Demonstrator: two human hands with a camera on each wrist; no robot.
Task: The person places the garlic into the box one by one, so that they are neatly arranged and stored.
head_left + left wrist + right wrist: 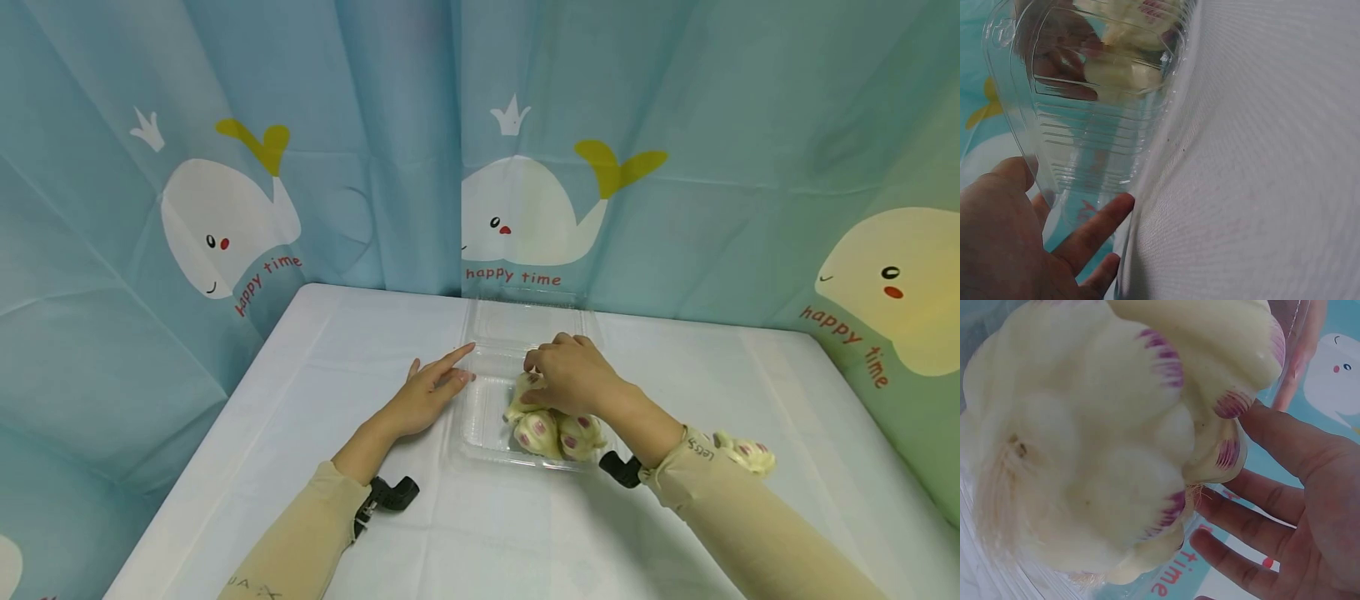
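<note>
A clear plastic clamshell box (480, 446) lies with its lid (525, 321) folded back, away from me. Several pale garlic bulbs (537, 433) with purple patches sit together in its right part. My right hand (573, 375) reaches into the box and holds the rear garlic bulb (522, 398) between thumb and fingers. In the right wrist view, the thumb and fingertips touch that bulb behind a nearer garlic bulb (1085, 437). Beside the box's left edge, my left hand (423, 400) has its fingers extended; in the left wrist view they reach the box wall (1085, 144).
Another garlic bulb (753, 457) lies on the white-covered table (360, 333) to the right, partly hidden by my right sleeve. A blue curtain (405, 125) with whale prints hangs behind the table. Black wrist mounts (393, 496) stick out from both forearms.
</note>
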